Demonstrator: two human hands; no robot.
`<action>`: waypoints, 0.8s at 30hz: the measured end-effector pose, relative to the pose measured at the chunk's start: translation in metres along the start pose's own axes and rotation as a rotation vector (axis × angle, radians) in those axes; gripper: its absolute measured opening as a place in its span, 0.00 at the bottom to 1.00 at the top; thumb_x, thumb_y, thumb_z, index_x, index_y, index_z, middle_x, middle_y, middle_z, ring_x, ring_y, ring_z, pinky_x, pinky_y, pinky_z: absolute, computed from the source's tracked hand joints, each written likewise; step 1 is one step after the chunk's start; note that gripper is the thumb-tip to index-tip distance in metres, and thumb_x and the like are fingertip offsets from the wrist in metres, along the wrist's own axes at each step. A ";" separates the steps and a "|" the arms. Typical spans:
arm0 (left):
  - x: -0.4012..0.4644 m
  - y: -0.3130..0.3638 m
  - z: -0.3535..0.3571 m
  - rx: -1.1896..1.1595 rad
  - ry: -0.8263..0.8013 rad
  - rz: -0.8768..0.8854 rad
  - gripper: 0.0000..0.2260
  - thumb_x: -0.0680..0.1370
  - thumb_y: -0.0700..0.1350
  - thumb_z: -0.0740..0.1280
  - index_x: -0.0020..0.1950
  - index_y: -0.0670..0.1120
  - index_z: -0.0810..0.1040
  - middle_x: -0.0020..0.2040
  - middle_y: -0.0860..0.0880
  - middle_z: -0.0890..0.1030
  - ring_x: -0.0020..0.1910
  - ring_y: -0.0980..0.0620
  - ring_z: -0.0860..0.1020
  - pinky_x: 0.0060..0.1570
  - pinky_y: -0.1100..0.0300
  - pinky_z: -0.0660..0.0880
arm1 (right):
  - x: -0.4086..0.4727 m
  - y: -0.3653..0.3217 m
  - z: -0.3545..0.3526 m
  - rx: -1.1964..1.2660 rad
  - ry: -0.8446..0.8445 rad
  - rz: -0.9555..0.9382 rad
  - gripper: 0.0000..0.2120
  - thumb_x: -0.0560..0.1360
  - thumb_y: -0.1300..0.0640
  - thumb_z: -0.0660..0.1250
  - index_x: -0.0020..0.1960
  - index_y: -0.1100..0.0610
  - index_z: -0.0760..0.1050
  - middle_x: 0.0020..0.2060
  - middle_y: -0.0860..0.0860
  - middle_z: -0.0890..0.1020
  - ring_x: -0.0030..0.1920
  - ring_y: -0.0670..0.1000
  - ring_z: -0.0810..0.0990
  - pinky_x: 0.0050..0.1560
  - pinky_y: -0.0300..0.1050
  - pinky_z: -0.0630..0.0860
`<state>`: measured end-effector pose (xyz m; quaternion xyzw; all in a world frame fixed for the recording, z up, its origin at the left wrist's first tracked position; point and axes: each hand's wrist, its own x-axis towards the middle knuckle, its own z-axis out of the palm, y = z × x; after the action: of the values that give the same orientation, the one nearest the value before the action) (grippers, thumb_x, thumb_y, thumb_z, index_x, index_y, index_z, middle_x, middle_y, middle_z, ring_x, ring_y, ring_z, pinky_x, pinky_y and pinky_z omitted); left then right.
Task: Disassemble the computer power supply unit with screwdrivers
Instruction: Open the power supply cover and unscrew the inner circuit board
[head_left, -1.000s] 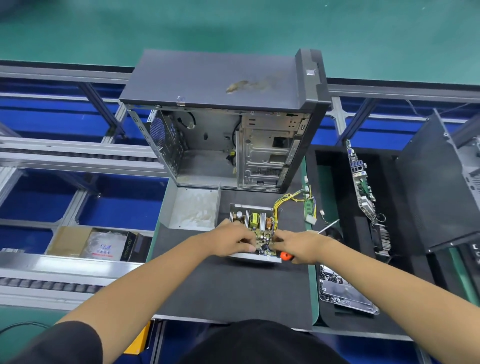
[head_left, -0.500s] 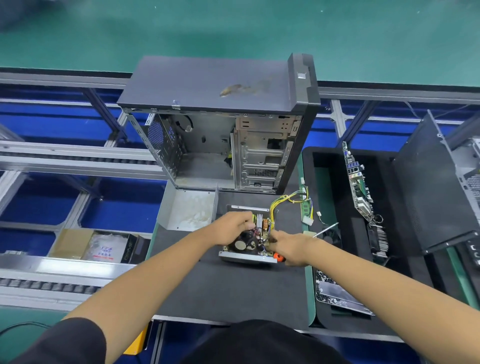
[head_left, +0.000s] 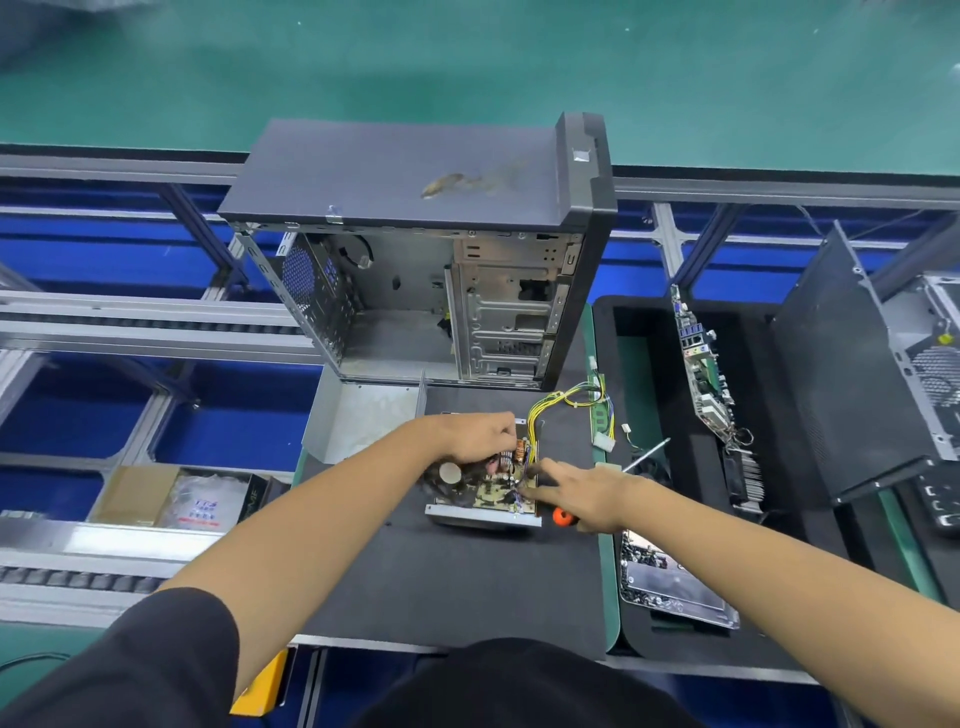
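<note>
The open power supply unit (head_left: 483, 499) lies on the table just in front of the computer case (head_left: 415, 270), its circuit board pinched by the left hand (head_left: 475, 436) at its far-left side, while the right hand (head_left: 576, 493), fingers curled round an orange-handled screwdriver (head_left: 562, 516), touches its right edge.

You are at a station on an electronics dismantling line in a factory: beyond your hands stands a gutted grey steel tower computer case (head_left: 415, 291) on a black anti-static bench mat (head_left: 457, 582), to their right a black foam tray (head_left: 654, 364) holding a stripped green motherboard (head_left: 701, 364), to their left aluminium roller conveyor rails (head_left: 135, 327) over blue bins, and a green painted floor (head_left: 467, 62) past it all
</note>
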<state>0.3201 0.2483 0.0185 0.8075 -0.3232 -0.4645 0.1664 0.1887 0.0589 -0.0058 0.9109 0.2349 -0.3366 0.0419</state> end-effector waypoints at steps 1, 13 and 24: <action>0.002 0.002 0.003 0.137 0.034 -0.014 0.12 0.84 0.56 0.59 0.54 0.48 0.69 0.41 0.53 0.81 0.38 0.52 0.75 0.43 0.52 0.70 | 0.000 0.000 0.000 -0.011 0.007 -0.004 0.44 0.75 0.58 0.71 0.82 0.46 0.50 0.76 0.53 0.54 0.71 0.57 0.67 0.38 0.51 0.75; 0.009 0.024 0.036 0.941 0.200 0.028 0.17 0.81 0.35 0.62 0.70 0.44 0.67 0.56 0.42 0.82 0.58 0.39 0.78 0.41 0.50 0.69 | 0.007 -0.007 0.002 -0.075 -0.051 0.041 0.45 0.78 0.55 0.71 0.83 0.48 0.44 0.80 0.52 0.48 0.49 0.63 0.83 0.26 0.47 0.60; 0.010 0.026 0.053 1.050 0.324 0.117 0.16 0.80 0.34 0.65 0.68 0.39 0.75 0.76 0.39 0.61 0.68 0.38 0.69 0.45 0.48 0.78 | 0.008 -0.016 -0.009 -0.017 -0.101 0.083 0.36 0.78 0.56 0.68 0.81 0.49 0.55 0.78 0.54 0.51 0.46 0.64 0.82 0.28 0.48 0.63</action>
<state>0.2688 0.2234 -0.0003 0.8239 -0.5260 -0.1007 -0.1852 0.1922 0.0786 -0.0030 0.9013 0.1974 -0.3782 0.0751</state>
